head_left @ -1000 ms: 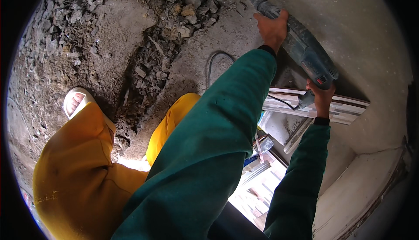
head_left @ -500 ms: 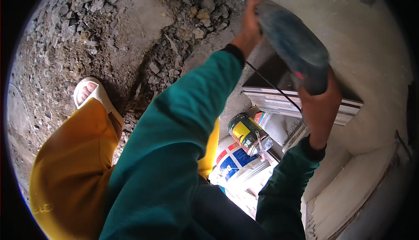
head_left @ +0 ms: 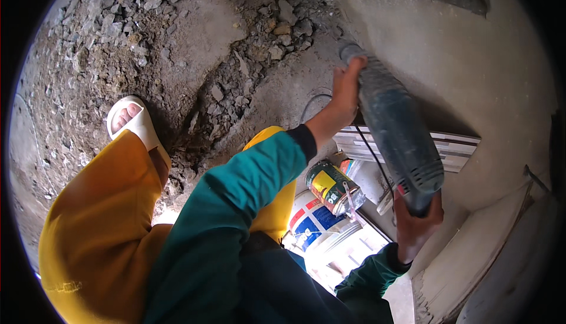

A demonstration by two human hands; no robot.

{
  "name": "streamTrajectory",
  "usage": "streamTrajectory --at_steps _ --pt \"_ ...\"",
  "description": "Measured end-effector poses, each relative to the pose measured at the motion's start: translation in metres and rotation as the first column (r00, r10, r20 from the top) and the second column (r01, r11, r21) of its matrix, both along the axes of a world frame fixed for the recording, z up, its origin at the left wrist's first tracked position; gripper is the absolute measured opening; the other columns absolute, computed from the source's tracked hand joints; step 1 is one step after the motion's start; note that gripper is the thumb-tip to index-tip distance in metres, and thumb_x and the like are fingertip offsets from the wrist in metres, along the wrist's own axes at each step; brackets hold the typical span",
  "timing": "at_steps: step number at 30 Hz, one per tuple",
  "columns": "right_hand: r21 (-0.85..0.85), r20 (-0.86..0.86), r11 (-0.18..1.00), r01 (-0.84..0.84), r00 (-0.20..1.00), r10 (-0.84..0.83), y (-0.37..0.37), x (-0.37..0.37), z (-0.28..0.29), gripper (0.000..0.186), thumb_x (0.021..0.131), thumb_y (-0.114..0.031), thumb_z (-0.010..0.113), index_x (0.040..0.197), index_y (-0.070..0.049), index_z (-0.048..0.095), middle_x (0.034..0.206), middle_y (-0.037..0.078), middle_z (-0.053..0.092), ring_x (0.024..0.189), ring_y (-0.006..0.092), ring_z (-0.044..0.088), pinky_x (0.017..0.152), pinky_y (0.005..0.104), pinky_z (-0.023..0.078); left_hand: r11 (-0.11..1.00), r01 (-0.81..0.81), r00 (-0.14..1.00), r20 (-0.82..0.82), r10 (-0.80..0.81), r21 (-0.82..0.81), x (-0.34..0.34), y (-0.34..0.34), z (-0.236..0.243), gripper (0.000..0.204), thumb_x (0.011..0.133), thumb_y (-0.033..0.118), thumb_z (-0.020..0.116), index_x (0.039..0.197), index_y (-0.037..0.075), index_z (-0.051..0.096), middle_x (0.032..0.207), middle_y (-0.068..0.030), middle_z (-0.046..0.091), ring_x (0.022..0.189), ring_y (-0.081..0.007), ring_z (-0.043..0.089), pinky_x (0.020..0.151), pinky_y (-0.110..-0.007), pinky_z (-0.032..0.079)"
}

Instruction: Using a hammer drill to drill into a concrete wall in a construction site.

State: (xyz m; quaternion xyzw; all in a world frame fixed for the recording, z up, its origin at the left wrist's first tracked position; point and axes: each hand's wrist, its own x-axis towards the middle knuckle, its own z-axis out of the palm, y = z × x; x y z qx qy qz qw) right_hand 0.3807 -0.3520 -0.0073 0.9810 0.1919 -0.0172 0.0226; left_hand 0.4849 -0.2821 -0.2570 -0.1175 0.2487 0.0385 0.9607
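Note:
A dusty dark blue-green demolition hammer is held up in both my hands, slanting from its nose at the upper left to its rear grip at the lower right. Near the nose, my left hand is closed around the front of the tool. At the back end my right hand wraps the rear handle, beside a small red part. The fingers' far side is hidden by the tool, and I cannot make out a chisel at its tip. A black cord runs down behind the body.
Broken rubble lies along a trench beside my sandalled foot. Below the tool stand a dark paint can with a brush, a white bucket and striped boards. A plain pale wall rises at the right.
Both hands have brought the demolition hammer lower and nearer to me, and it now points more steeply. More of the striped boards and a loop of cable have come into sight.

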Motion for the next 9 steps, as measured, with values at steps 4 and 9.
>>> streamTrajectory --at_steps 4,9 --pt "0.249 -0.055 0.948 0.197 0.98 -0.189 -0.037 0.02 -0.02 0.053 0.069 -0.006 0.076 0.119 0.006 0.06 0.093 0.015 0.07 0.08 0.0202 0.066 0.075 0.0338 0.052 0.914 0.317 0.926 -0.291 -0.24 0.253 0.022 -0.026 -0.011 0.077 0.076 0.046 0.066 0.121 -0.012 0.046 0.112 -0.0232 0.058 0.102 -0.0287 0.06 0.086 -0.037 0.048" --pt "0.428 -0.361 0.759 0.49 0.863 -0.353 -0.059 0.051 -0.027 0.051 0.077 -0.004 0.072 0.125 0.002 0.057 0.102 0.013 0.067 0.088 0.0221 0.064 0.085 0.031 0.05 0.817 0.479 0.875 -0.248 -0.416 0.322 0.049 -0.024 -0.016 0.112 0.07 0.056 0.073 0.138 -0.02 0.025 0.137 -0.0284 0.044 0.117 -0.037 0.053 0.103 -0.044 0.04"
